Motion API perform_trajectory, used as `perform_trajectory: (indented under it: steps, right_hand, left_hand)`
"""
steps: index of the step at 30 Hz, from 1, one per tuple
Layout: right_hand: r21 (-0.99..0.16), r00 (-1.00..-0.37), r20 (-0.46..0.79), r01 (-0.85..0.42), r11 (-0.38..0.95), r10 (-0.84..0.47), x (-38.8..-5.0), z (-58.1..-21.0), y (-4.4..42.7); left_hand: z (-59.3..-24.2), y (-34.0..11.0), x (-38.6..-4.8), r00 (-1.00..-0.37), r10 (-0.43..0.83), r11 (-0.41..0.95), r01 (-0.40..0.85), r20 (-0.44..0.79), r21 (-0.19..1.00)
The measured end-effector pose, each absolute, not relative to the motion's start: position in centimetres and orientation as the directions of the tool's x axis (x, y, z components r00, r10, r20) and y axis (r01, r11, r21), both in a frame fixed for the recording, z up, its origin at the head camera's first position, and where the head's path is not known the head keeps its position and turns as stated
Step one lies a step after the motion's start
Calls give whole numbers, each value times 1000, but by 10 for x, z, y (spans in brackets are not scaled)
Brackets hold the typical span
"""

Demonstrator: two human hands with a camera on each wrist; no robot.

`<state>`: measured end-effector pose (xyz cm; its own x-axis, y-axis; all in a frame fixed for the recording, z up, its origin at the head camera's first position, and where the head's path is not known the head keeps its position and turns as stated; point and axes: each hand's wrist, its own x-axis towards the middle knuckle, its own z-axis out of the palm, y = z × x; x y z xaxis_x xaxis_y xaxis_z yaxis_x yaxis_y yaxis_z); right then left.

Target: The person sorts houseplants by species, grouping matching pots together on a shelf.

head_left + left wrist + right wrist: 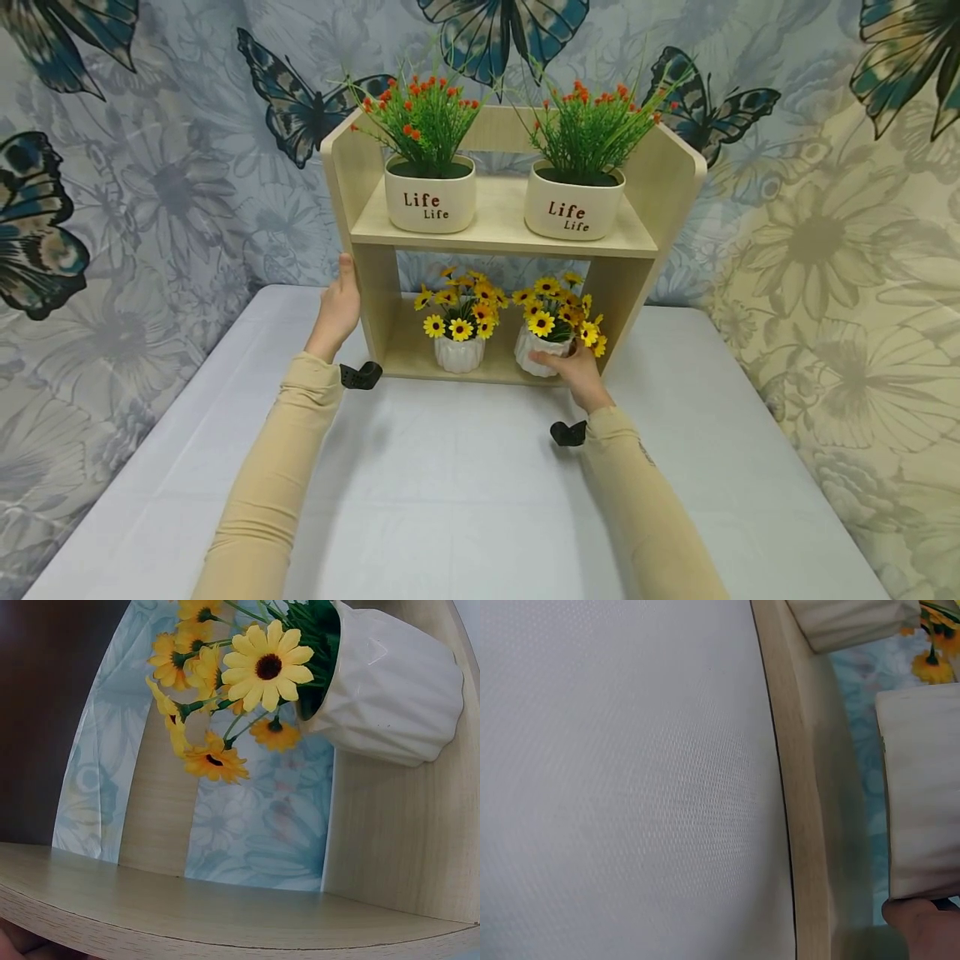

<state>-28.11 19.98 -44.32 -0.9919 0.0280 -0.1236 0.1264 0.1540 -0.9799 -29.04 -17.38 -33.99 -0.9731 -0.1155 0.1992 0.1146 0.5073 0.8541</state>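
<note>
A white ridged flowerpot (531, 353) with yellow daisies (551, 310) is in the right hand (577, 372), which grips its right side. In the right wrist view this pot (926, 795) shows a gap between its base and the lower board, so it is held up off the board and slightly tilted. The left hand (337, 310) rests against the outer left side of the wooden shelf (382, 333), thumb upward; its other fingers are mostly hidden. A matching white flowerpot (390, 690) with yellow daisies stands on the lower board, left of the held one.
Two oval white planters, the left planter (431, 204) and right planter (573, 208), stand on the upper board with red-flowered grass. The shelf stands on a white-covered table (450, 500), near a butterfly-patterned backdrop (187, 167). A black wrist mount (361, 376) sits at each cuff.
</note>
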Motion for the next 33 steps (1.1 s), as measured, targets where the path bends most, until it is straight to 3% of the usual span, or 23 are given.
perform_trajectory:
  steps: [11, 33]
  right_hand:
    - [-975, -997, -67, 72, 211, 29, -289, -450, 195]
    - [-969, -994, -106, 106, 225, 15, -295, -454, 194]
  left_hand:
    - [-339, -173, -290, -973, -120, 510, 112, 199, 853]
    - [-340, -175, -290, -972, -104, 515, 130, 213, 847]
